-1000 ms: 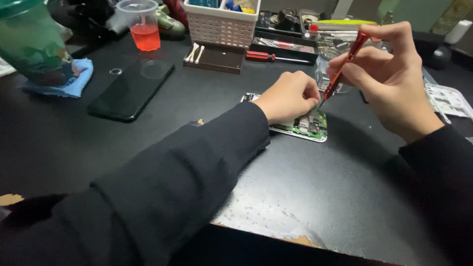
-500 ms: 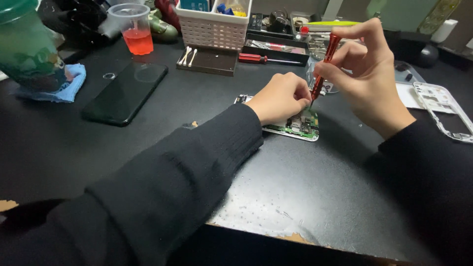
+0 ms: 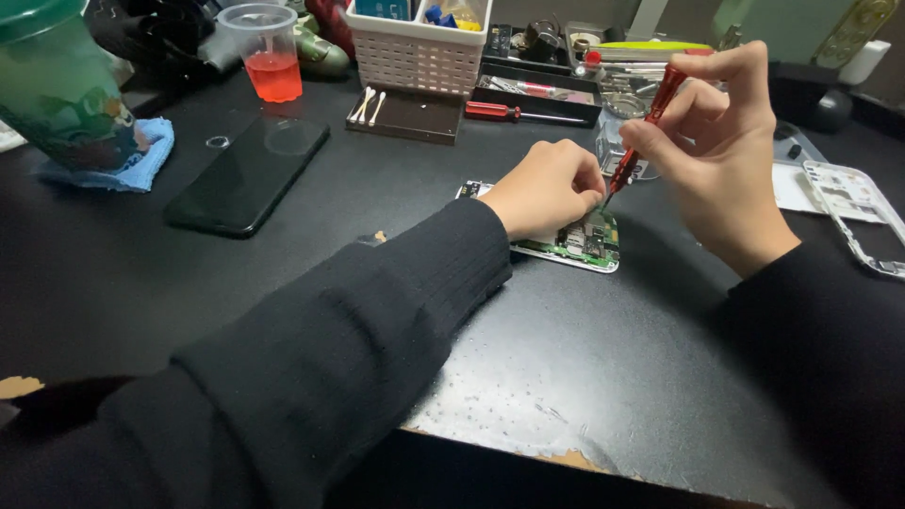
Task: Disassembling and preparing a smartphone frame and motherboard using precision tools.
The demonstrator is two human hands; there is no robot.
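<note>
On the black table, seen from my head camera, my left hand is curled into a loose fist, pressing down on an opened phone whose green circuit board shows. My right hand is pinched around a red screwdriver, tip angled down at the board beside my left knuckles. Farther left lies a black phone; a cup of red liquid stands behind it.
</note>
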